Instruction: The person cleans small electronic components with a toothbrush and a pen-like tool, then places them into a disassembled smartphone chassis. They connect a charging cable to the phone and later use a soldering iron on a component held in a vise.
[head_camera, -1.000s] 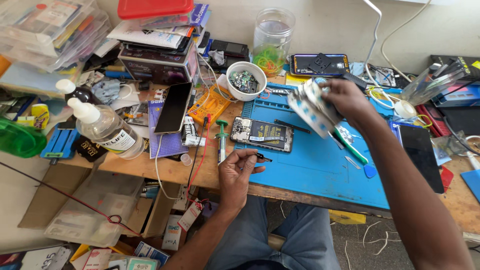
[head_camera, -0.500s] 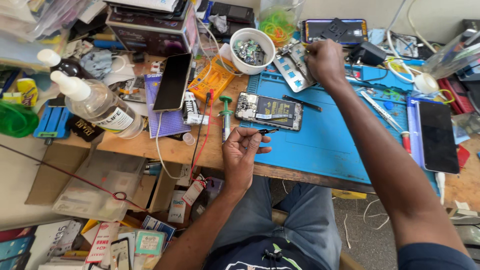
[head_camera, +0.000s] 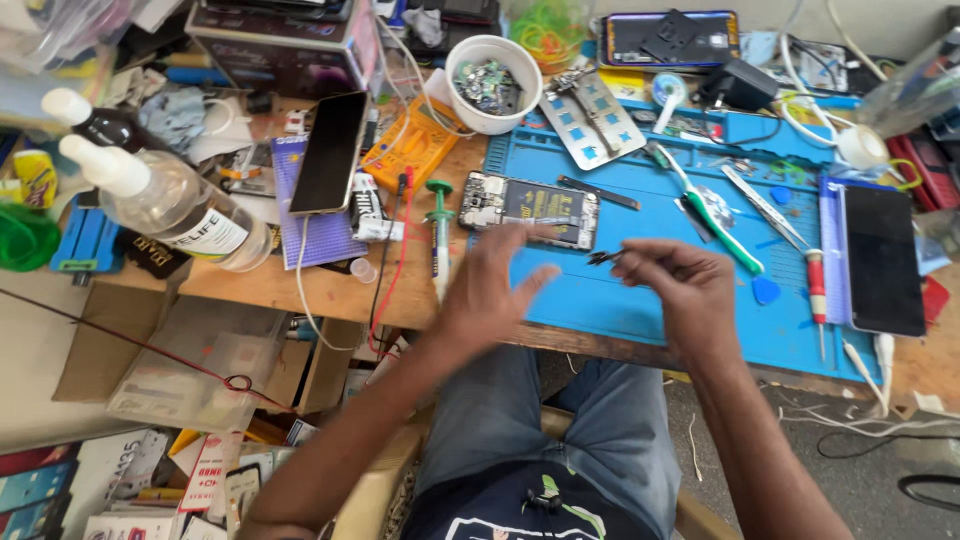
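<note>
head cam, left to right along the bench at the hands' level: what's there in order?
Clear spray bottle → dark phone lying face up → green-capped syringe → left hand → right hand, pinching a small dark part → red-handled screwdriver → black phone on the mat's right edge.

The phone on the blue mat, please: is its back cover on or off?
Off: the phone lies with its circuit board and dark battery exposed.
</note>
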